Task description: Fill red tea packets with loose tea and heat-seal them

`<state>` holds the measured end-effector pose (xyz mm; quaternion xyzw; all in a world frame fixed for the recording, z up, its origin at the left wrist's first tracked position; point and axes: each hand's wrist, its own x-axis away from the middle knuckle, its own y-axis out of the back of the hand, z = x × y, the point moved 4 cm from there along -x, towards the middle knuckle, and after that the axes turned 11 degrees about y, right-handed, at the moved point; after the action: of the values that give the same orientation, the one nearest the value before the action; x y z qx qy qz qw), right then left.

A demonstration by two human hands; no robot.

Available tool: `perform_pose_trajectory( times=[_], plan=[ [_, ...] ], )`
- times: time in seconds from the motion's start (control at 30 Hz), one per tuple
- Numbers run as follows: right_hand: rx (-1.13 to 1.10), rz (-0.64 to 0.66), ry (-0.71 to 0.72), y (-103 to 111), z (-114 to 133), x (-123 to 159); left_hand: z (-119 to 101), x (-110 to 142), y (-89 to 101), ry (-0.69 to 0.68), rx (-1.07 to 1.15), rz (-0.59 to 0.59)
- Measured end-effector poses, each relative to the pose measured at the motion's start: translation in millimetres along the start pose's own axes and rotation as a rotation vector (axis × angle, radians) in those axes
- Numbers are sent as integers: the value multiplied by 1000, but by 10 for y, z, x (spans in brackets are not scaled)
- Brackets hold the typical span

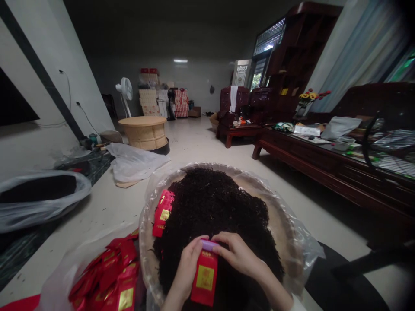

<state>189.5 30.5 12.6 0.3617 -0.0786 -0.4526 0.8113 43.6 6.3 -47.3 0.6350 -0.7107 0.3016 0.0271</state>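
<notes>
A red packet (204, 278) with a gold label hangs upright between my two hands, over a heap of loose dark tea leaves (214, 207). My left hand (190, 259) pinches its upper left edge. With thumb and fingers, my right hand (236, 254) grips the upper right end. A light purple strip (209, 245) lies across the packet's top between my fingers; I cannot tell whether it is a clip or part of the packet. The leaves fill a wide round basket (288, 220) lined with clear plastic. Another red packet (163, 212) rests inside its left rim.
Left of the basket, a plastic bag (58, 287) holds several red packets (110, 270). Farther left lies an open bag (81, 190) of dark contents. A low wooden table (324, 170) stands at right, a round drum-like table (142, 131) and fan (126, 90) behind.
</notes>
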Motion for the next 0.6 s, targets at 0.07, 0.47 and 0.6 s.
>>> perform_pose_trajectory(
  times=[0.07, 0.47, 0.6],
  plan=[
    [20, 3, 3, -9, 9, 14, -9, -7, 4, 4, -60, -26],
    [-62, -48, -18, 0, -28, 27, 298, 24, -45, 397, 100, 197],
    [-125, -64, -24, 2, -36, 9, 291, 48, -66, 392, 79, 241]
  ],
)
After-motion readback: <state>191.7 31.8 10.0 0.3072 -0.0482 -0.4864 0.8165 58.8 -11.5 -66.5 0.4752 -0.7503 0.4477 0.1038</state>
